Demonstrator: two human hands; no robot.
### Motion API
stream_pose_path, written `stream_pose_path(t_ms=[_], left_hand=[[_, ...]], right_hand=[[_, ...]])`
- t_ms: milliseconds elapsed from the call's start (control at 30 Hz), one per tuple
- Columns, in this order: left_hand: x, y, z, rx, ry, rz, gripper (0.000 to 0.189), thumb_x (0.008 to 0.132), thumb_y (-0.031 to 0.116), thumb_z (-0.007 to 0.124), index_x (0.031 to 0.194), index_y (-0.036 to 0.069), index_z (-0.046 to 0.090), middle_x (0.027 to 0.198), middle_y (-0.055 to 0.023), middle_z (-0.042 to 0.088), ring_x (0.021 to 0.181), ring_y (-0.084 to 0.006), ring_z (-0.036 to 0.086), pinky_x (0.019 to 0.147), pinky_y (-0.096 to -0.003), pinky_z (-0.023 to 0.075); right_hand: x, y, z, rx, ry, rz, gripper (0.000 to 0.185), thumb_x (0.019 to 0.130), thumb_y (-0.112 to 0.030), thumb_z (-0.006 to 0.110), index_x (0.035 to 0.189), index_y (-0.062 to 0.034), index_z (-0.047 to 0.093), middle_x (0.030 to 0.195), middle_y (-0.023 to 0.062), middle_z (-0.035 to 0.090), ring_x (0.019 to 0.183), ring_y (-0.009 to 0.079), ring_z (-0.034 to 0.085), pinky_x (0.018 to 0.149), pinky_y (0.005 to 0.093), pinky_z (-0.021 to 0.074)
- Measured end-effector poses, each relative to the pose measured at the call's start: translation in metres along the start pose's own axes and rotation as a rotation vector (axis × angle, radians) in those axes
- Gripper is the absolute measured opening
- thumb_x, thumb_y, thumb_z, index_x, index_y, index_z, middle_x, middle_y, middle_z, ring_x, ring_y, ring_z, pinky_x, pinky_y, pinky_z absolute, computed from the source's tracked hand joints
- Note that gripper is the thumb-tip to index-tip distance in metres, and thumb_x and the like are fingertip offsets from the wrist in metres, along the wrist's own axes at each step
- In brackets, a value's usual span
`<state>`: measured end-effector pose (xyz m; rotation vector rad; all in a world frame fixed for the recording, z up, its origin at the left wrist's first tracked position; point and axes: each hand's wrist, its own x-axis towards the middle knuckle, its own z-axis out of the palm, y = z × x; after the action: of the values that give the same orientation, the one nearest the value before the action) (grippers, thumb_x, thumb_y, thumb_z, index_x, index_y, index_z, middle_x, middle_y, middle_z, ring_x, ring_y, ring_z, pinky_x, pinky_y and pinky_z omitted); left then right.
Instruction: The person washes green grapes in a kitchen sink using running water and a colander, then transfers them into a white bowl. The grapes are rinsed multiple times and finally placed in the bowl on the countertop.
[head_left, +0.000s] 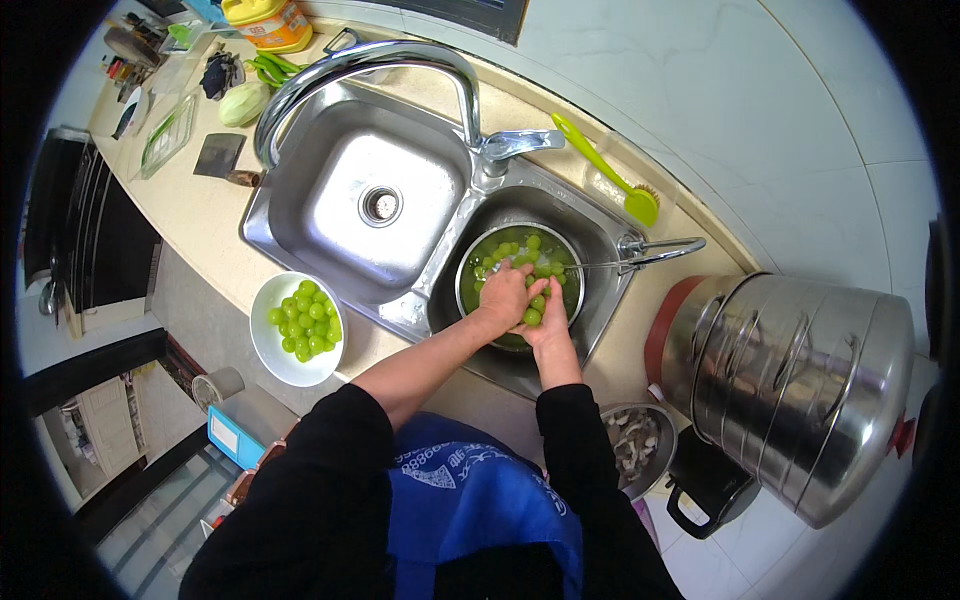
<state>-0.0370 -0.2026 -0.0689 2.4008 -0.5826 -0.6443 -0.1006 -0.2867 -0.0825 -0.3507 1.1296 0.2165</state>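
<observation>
A metal bowl (460, 277) of water with green grapes (533, 242) floating in it stands in the right basin of the steel double sink. Over its near half, my right hand (553, 315) holds several grapes in its curled fingers. Beside it, my left hand (506, 294) reaches over the bowl with fingers bent near the grapes; whether it grips one is hidden. A thin stream of water runs into the bowl from the small tap (660, 251) at the right. On the counter left of the sink, a white bowl (260, 341) holds more green grapes.
The left basin (322, 187) lies under a large curved faucet (375, 52). A cleaver (219, 155), a pale green gourd (244, 103) and green peppers (274, 69) lie left of it. A green brush (600, 161) rests behind the sink. A steel steamer (795, 375) stands right; a bowl of mushroom pieces (636, 442) sits below.
</observation>
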Motion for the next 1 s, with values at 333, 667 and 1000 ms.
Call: stream_pose_path(t_ms=[333, 667, 1000], left_hand=[[-0.016, 0.015, -0.030, 0.011, 0.029, 0.041, 0.045, 0.085, 0.048, 0.059, 0.109, 0.011, 0.065, 0.103, -0.0242, 0.060, 0.094, -0.0392, 0.060, 0.082, -0.0471, 0.0473], [-0.089, 0.013, -0.174, -0.239, 0.357, 0.091, 0.030, 0.083, 0.039, 0.064, 0.094, 0.011, 0.065, 0.095, -0.0199, 0.056, 0.083, -0.0408, 0.055, 0.076, -0.0485, 0.0452], [-0.174, -0.121, -0.268, -0.194, 0.562, -0.233, 0.031, 0.085, 0.038, 0.065, 0.097, 0.009, 0.068, 0.087, -0.0188, 0.063, 0.081, -0.0333, 0.062, 0.073, -0.0407, 0.0485]], right_hand=[[-0.026, 0.003, 0.011, -0.030, -0.069, -0.039, 0.064, 0.088, -0.067, 0.032, 0.130, -0.0224, 0.050, 0.135, 0.0101, 0.049, 0.124, 0.0341, 0.047, 0.096, 0.0634, 0.0356], [-0.128, 0.050, 0.130, -0.197, -0.205, -0.234, 0.053, 0.090, -0.062, 0.040, 0.117, -0.0197, 0.056, 0.120, 0.0031, 0.058, 0.113, 0.0252, 0.054, 0.094, 0.0572, 0.0381], [-0.101, 0.194, 0.239, -0.401, -0.306, -0.043, 0.054, 0.089, -0.056, 0.053, 0.116, -0.0094, 0.054, 0.108, 0.0092, 0.059, 0.094, 0.0233, 0.061, 0.075, 0.0470, 0.0513]])
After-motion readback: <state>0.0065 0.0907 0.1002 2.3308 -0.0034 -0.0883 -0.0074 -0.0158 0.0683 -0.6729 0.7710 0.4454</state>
